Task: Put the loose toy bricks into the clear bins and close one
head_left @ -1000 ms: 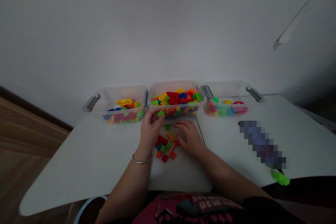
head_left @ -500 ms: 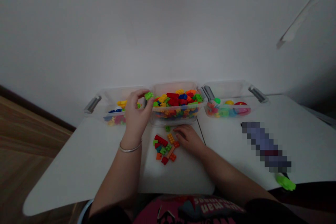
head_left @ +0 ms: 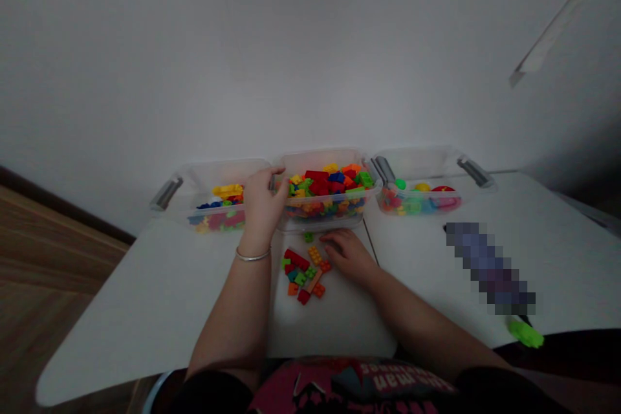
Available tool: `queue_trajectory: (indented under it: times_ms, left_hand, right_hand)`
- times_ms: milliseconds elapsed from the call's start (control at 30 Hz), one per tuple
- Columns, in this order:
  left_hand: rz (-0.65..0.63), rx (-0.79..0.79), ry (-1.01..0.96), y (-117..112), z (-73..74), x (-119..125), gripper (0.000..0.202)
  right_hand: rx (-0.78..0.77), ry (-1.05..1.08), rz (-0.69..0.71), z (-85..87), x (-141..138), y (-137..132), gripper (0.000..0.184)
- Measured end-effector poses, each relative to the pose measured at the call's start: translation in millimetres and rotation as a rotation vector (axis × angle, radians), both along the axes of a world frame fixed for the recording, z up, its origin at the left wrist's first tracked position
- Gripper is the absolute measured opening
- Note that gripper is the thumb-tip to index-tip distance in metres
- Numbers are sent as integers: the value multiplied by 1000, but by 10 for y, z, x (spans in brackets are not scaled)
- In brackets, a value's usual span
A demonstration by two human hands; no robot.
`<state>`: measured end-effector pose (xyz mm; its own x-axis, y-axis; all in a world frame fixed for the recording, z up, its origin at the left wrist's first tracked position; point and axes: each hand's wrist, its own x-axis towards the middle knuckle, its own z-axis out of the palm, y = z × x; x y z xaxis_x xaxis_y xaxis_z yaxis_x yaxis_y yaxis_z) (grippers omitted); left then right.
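My left hand (head_left: 264,199) is over the left end of the middle clear bin (head_left: 320,224), thumb and fingers apart, with nothing visible between them. This bin holds many plastic building bricks (head_left: 317,186) in red, yellow, green, blue and orange. On the white table in front lies a loose group of bricks, among them a long red brick (head_left: 297,259), a yellow-orange brick (head_left: 315,255) and a green brick (head_left: 300,278). My right hand (head_left: 350,257) rests on the table just right of them, fingers loosely spread and holding nothing. A small green brick (head_left: 309,237) lies near its fingertips.
The left clear bin (head_left: 194,174), partly behind my left hand, holds yellow, blue and other pieces. In the right clear bin (head_left: 417,158) are round and coloured toys. A pixelated object (head_left: 490,268) with a green tag (head_left: 526,334) lies at right. Behind stands a wall (head_left: 310,65).
The green brick pinched in my left hand is no longer visible there; the fingers have parted. That hand has shifted slightly right and turned. My right hand has stayed put.
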<state>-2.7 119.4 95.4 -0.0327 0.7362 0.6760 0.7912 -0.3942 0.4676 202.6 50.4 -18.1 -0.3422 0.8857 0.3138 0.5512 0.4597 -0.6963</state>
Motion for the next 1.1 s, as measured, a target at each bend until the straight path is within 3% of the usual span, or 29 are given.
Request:
queue_trajectory:
  times_ms: [133,233,367,533,667,767,933,1100]
  left_hand:
    - [6,192,-28,-162,20,-6,19]
    - [-34,210,-66,-376,84,-31,16]
    - [-204,-2,-103,-609,78,-78,17]
    - [-437,-312,234,-674,-239,-51,16]
    - [-410,-383,465,-682,-510,40,26]
    - [-388,-378,540,-699,-613,114,36]
    - [-289,-344,552,-689,-678,178,33]
    - [-188,-347,559,-669,-652,174,25]
  right_hand:
    - [0,0,2,16,-3,1,23]
    - [-1,-2,6,22,-3,-4,23]
    - [1,1,1,12,0,-10,23]
    - [6,13,-3,3,-6,-10,23]
    - [13,12,-1,-7,-11,-3,23]
    - [20,17,-2,-27,-11,4,23]
    - [28,18,-4,-48,-12,8,24]
    - [19,25,3,-27,-17,2,24]
